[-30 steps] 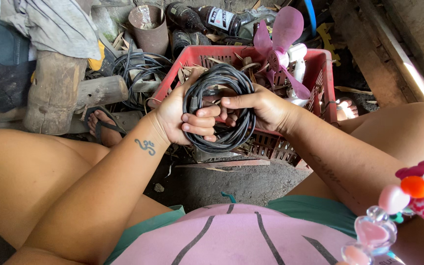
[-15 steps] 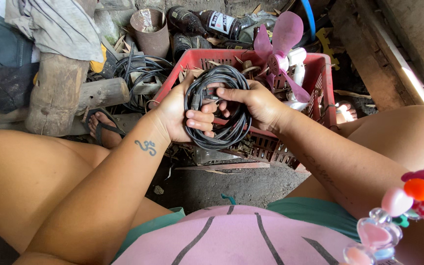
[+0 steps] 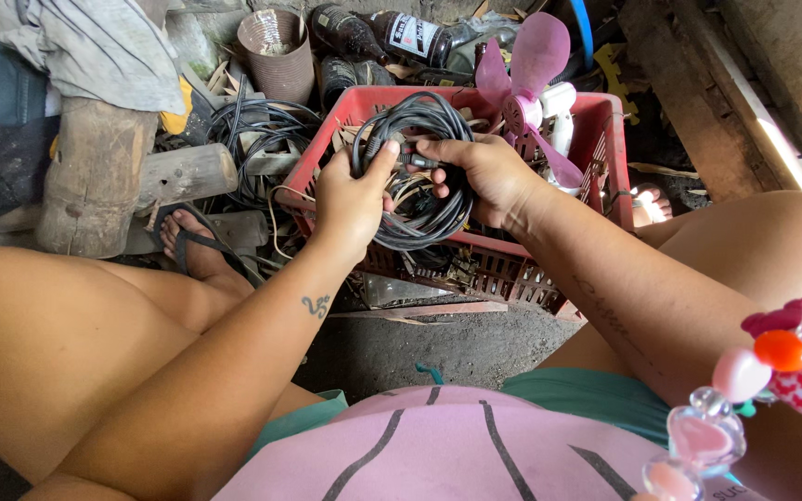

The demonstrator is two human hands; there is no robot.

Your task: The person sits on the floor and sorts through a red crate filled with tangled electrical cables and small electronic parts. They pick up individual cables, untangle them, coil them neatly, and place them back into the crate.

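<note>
A coil of black cable [image 3: 422, 121] is held up over a red plastic crate [image 3: 605, 139]. My left hand [image 3: 350, 199] grips the coil's left side, thumb on the strands. On the right side, my right hand [image 3: 482, 174] pinches the cable's end near the top of the loop. The coil's lower part hangs between both palms. More wires and scraps lie inside the crate beneath it.
A pink fan blade on a white motor [image 3: 533, 79] stands in the crate's far side. Behind are dark bottles [image 3: 392, 32], a rusty can [image 3: 278, 51], another black cable bundle [image 3: 257, 130] and wooden logs [image 3: 95, 176]. My sandalled foot [image 3: 192, 241] rests on the ground at left.
Both hands have shifted on the coil: my left fingers opened off the front strands to the left side, and my right hand moved up to pinch the cable end.
</note>
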